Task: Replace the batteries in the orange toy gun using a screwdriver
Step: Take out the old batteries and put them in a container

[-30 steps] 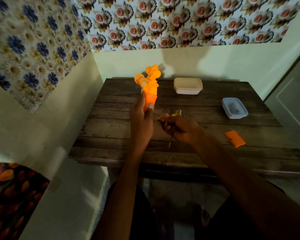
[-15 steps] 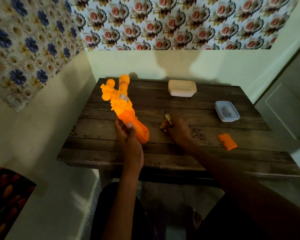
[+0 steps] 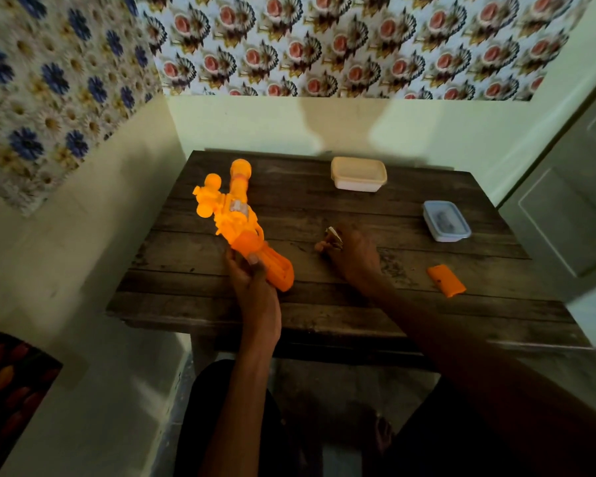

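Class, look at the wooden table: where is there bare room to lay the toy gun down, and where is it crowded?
Bare: the table front edge, and behind the toy gun left of the cream box. Crowded: the right side, with blue-lidded box and orange cover.

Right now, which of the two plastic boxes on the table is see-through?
The blue-rimmed box near the right edge; its lid is clear. The cream box at the back is opaque.

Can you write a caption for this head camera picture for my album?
Left hand holds the orange toy gun while its battery cover lies on the wooden table.
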Demonstrator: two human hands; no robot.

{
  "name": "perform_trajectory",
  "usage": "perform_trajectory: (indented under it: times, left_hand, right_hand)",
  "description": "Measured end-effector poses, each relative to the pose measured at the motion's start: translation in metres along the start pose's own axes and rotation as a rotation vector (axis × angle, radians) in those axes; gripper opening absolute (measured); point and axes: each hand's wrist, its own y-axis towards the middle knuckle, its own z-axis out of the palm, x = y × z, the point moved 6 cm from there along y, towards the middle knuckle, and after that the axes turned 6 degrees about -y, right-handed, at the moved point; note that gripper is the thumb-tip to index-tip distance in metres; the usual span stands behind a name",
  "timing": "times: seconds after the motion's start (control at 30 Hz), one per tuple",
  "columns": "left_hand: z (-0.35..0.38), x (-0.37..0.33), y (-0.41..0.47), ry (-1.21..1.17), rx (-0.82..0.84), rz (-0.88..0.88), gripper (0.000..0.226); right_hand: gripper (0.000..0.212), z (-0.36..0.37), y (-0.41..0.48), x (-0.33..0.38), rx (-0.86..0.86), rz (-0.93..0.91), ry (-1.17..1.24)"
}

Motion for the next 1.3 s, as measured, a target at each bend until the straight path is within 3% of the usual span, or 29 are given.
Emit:
perform_trajectory:
  times: [0.3, 0.47, 0.6, 0.73, 0.83, 0.9, 1.0, 1.3]
  left_hand:
    - [-0.004, 0.006, -0.002, 0.101, 0.078, -0.039, 0.059]
    - [-0.008, 0.006, -0.005, 0.17, 0.06, -0.051, 0.072]
    - [-0.011, 0.005, -0.004, 0.115, 0.043, -0.082, 0.06]
    - [-0.016, 0.004, -0.001, 0.11, 0.038, -0.119, 0.063]
    - [-0.021, -0.001, 0.001, 0.147, 0.043, -0.108, 0.055]
    - [-0.021, -0.004, 0.0, 0.194, 0.042, -0.099, 0.049]
    - [-0.028, -0.008, 0.002, 0.324, -0.003, -0.039, 0.038]
    - [-0.051, -0.031, 0.012, 0.733, -0.21, 0.107, 0.029]
  right_hand:
    - [0.03, -0.01, -0.007, 0.006, 0.008, -0.208, -0.144]
    - [0.013, -0.01, 0.003, 0.005, 0.008, -0.155, -0.104]
    - [0.011, -0.011, 0.001, 0.002, -0.007, -0.128, -0.025]
    - [0.013, -0.008, -0.008, 0.001, 0.034, -0.042, 0.169]
    - [0.026, 0.001, -0.024, 0.018, 0.214, -0.099, 0.291]
    - [0.038, 0.009, -0.042, 0.038, 0.369, -0.211, 0.221]
    - [0.047, 0.016, -0.052, 0.06, 0.281, -0.37, 0.098]
    - [0.032, 0.024, -0.056, 0.077, 0.141, -0.299, 0.226]
